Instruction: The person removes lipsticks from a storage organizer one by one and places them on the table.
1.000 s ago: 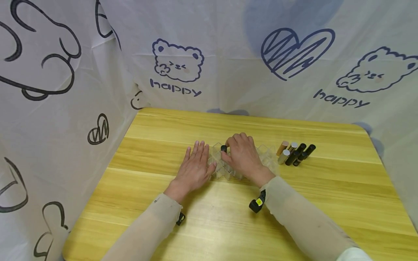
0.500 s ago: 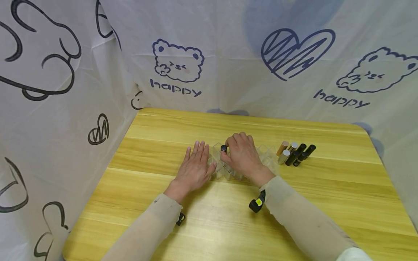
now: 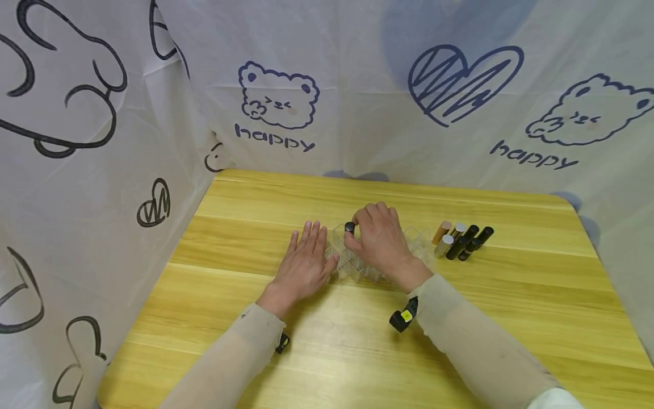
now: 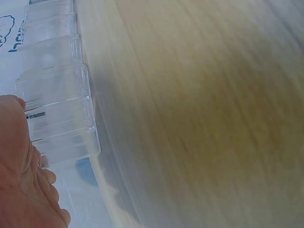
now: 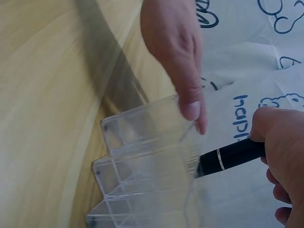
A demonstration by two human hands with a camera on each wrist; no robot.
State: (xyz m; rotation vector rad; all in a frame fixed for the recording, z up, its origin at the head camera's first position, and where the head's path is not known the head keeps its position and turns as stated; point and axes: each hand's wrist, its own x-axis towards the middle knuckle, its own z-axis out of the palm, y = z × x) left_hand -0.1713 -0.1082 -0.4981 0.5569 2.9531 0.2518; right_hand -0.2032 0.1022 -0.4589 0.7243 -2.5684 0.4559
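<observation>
A clear plastic organizer (image 3: 343, 271) with diamond-shaped compartments stands mid-table, partly hidden by my right hand (image 3: 380, 238). That hand pinches a black lipstick tube (image 5: 233, 156) with a thin silver band between thumb and fingers. In the right wrist view the tube's lower end is right at the organizer's open top. From the head view its dark cap (image 3: 349, 227) shows over the left part of the organizer. My left hand (image 3: 304, 264) lies with straight fingers along the organizer's left side, the thumb at its rim.
Right of the organizer stand several cosmetic tubes: an orange-gold one (image 3: 441, 233), silver-capped ones (image 3: 444, 245) and black ones (image 3: 469, 234). A printed white cloth (image 3: 357, 142) hangs behind the wooden table (image 3: 327, 352) and along its left side.
My right hand has risen slightly toward the far side with the lipstick tube, its cap shifting a little the same way. My left hand and the standing tubes have stayed put.
</observation>
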